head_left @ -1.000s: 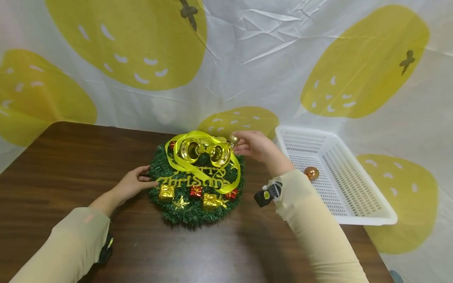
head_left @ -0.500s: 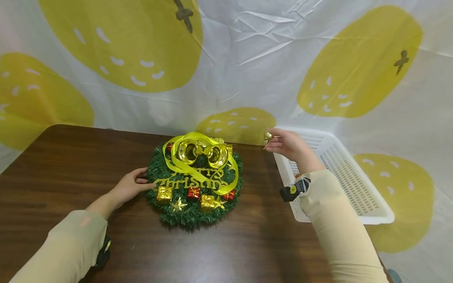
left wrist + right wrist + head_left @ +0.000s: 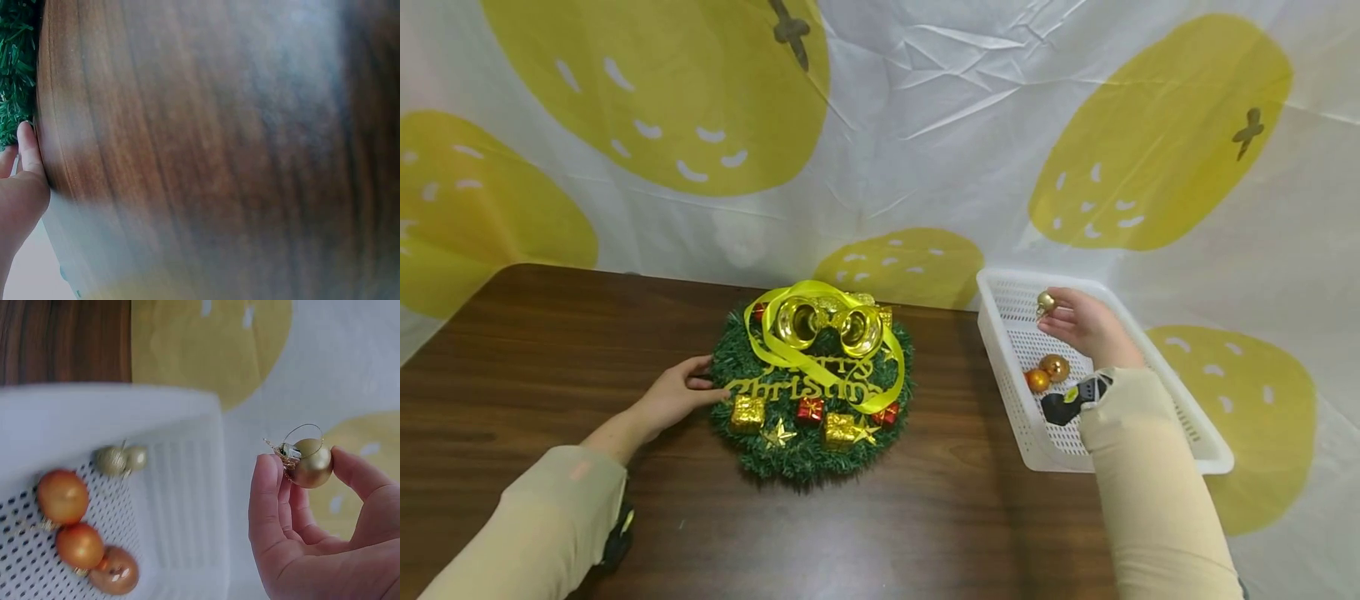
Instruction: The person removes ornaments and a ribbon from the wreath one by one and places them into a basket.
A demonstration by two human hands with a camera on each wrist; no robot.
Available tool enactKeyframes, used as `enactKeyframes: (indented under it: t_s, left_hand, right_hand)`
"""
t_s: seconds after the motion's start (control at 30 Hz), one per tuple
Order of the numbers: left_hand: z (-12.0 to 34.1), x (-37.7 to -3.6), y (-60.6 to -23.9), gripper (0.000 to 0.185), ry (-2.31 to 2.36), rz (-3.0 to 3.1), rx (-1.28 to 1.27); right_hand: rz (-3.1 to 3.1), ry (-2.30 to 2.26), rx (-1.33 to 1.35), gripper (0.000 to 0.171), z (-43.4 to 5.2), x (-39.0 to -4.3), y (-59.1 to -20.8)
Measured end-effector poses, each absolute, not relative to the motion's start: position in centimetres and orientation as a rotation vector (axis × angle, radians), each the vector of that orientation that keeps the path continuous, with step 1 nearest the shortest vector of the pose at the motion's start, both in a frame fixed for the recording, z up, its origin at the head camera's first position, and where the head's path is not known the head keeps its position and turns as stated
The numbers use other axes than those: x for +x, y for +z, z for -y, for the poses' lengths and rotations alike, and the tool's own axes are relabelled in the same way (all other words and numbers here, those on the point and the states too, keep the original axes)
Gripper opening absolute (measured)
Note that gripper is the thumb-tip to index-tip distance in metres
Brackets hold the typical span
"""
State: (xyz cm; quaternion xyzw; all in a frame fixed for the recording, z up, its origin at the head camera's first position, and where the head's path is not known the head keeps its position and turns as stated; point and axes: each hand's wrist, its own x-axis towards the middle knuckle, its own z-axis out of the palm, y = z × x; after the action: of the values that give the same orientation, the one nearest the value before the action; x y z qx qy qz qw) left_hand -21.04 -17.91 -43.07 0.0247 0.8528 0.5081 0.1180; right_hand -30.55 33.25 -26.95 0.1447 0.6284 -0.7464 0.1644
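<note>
A green Christmas wreath [image 3: 812, 392] with gold bells, a yellow ribbon and small gift boxes lies on the dark wooden table [image 3: 550, 350]. My left hand [image 3: 681, 392] rests against the wreath's left edge with fingers fairly straight; its fingertips [image 3: 26, 147] touch the green needles [image 3: 14, 69]. My right hand [image 3: 1078, 321] hovers over the white basket [image 3: 1180, 408] and pinches a small gold bauble [image 3: 1045, 302], whose wire loop shows clearly on the bauble [image 3: 310, 464] in the right wrist view.
Inside the basket [image 3: 187, 506] lie three orange-gold baubles [image 3: 81, 540] and a pair of small gold ones [image 3: 119, 460]. A white cloth with yellow shapes [image 3: 925, 125] hangs behind the table. Bare wood spreads in front of and left of the wreath.
My right hand has carried the gold bauble from the wreath's top right edge rightward to over the basket. The left hand and the wreath stayed put.
</note>
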Motion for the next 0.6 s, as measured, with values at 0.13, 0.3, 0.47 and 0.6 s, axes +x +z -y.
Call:
enactKeyframes:
  t_s: [0.13, 0.3, 0.47, 0.6]
  left_hand:
    - [17.9, -21.0, -43.1, 0.086, 1.486, -2.488, 0.070]
    - [17.9, -21.0, -43.0, 0.086, 1.489, -2.484, 0.068]
    - [17.9, -20.9, -42.9, 0.085, 1.493, -2.486, 0.071]
    - [17.9, -20.9, -42.9, 0.084, 1.495, -2.489, 0.076]
  right_hand:
    - [-1.828, -2.085, 0.423, 0.026, -34.9, -30.1, -27.7]
    - [-1.907, -1.970, 0.406, 0.021, -36.1, -29.4, -28.5]
    - [-1.962, -1.874, 0.526, 0.009, -36.3, -29.2, -29.0]
    - [-1.976, -1.835, 0.615, 0.007, -36.4, -29.2, -29.2]
